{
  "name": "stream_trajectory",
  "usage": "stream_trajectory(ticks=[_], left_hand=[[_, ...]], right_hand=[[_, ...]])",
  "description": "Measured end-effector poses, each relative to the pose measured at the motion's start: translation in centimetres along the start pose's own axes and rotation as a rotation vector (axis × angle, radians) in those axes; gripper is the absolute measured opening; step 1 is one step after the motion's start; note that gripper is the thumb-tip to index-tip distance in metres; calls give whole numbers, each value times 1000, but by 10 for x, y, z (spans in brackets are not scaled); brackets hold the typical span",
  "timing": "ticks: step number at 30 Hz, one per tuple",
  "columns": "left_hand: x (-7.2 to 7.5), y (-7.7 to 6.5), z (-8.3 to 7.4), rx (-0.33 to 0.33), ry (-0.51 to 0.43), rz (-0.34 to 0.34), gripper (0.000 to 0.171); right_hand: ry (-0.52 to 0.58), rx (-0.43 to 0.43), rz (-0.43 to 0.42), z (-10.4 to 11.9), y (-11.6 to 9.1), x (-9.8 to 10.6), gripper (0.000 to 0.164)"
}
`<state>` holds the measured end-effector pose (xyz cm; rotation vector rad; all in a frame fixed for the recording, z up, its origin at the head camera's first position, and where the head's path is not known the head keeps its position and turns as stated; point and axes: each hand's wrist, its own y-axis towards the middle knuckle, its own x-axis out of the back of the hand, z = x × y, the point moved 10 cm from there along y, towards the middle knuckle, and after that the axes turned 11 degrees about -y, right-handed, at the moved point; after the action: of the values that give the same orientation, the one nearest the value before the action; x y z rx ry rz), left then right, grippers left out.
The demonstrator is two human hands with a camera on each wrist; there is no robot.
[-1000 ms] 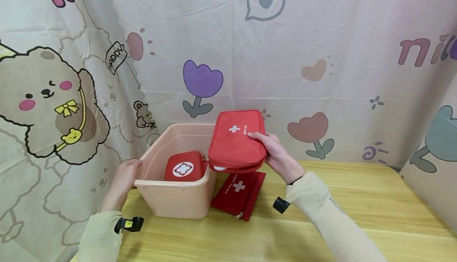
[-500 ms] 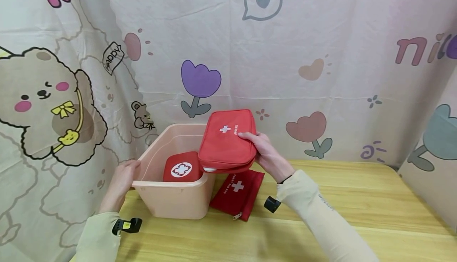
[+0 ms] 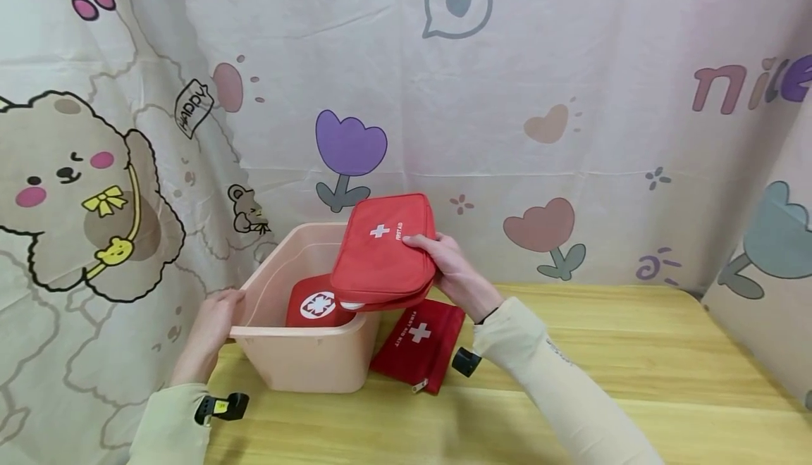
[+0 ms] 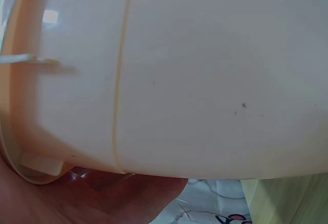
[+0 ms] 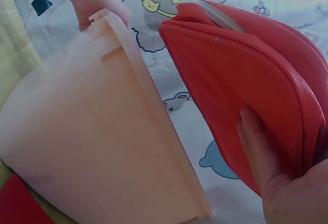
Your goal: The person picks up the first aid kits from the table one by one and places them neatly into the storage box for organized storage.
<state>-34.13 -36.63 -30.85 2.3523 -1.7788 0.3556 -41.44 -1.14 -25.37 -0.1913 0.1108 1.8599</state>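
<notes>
My right hand (image 3: 458,275) holds a red first aid bag (image 3: 380,264) by its right side, thumb on top and fingers beneath. The bag is tilted over the right rim of a peach plastic bin (image 3: 311,365). In the right wrist view, fingers (image 5: 253,137) press along the underside of the bag. At the bin's left rim, my left hand (image 3: 212,320) grips the edge; the left wrist view shows it against the bin's wall (image 4: 205,80). Inside the bin lies a red case (image 3: 297,306) with a white emblem, partly covered by the bag.
A flat dark red first aid pouch (image 3: 402,352) with a zip lies on the wooden table (image 3: 603,352), just right of the bin. Behind stands a printed curtain (image 3: 545,42), which also runs along the left and right sides.
My right hand has carried the first aid bag leftward, from beside the bin to above its right part, covering more of the red case. My left hand stays on the rim.
</notes>
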Motion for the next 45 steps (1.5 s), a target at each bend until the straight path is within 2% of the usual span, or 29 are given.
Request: stream_trajectory(ticks=[5,14,24,35,45], left_hand=[[1,0,-1,-19,11,-3,65],[1,1,1,-13,9,4,63],[4,-1,0,-31,23,3,62],[3,-2,4,-15,10,7,65],[3,-2,3,-28,-2,-9,63]], right_hand=[[-7,12,10,2,0,-6,47],[-33,19,29,5,4,-21,47],[-28,11,22,7,14,-37,43],[-61,13,52,8,24,-58,40],[-147,6,37,1,37,-77,27]])
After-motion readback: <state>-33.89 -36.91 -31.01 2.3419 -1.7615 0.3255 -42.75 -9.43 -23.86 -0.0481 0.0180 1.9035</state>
